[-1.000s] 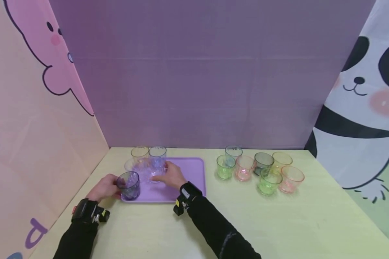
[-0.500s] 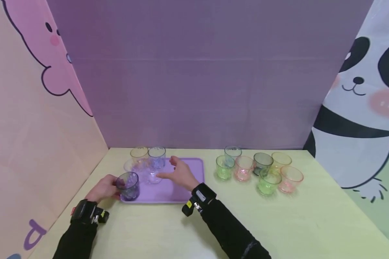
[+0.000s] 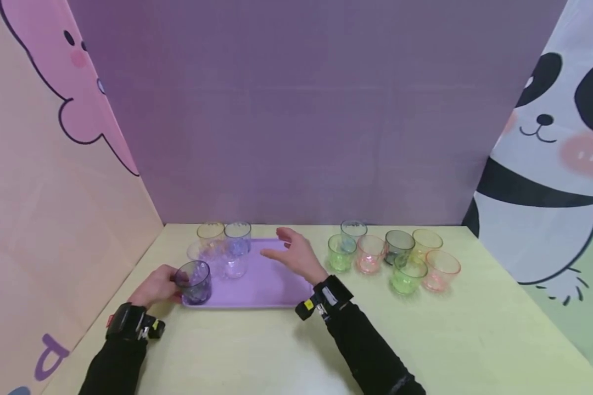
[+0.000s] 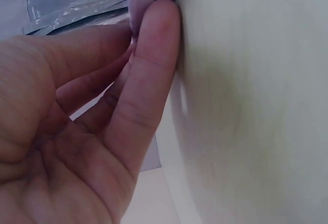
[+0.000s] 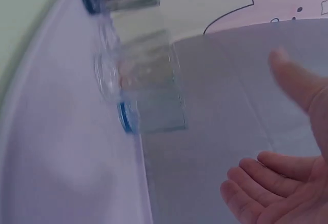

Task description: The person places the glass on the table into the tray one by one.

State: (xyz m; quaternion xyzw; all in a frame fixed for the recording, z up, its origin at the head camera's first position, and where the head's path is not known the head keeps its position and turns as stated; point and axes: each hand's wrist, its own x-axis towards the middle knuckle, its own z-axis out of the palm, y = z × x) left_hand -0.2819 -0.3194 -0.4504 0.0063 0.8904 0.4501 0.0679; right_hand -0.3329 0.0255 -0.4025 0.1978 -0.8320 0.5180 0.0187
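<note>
A purple tray [image 3: 277, 285] lies on the table at the left. My left hand [image 3: 155, 285] is at its left end, beside a dark grey glass [image 3: 196, 285] on the front left corner. In the left wrist view, the fingers [image 4: 159, 44] and thumb pinch the tray's rim. Over the tray's right part, my right hand [image 3: 298, 255] is raised with spread fingers and holds nothing. Behind the grey glass stand a yellowish glass [image 3: 210, 233], a bluish glass [image 3: 238, 236] and a clear glass [image 3: 235, 266]. Other clear glass there overlaps and is hard to separate.
Right of the tray, a cluster of tumblers stands on the table [image 3: 474, 334]: a green glass [image 3: 341, 255], a pink glass [image 3: 369, 257], a grey glass [image 3: 399, 246], a yellow glass [image 3: 427, 241] and others. A purple backdrop [image 3: 296, 137] rises behind.
My right hand has let go of the clear glass on the tray and moved right, away from it. The left hand stays at the tray's left end.
</note>
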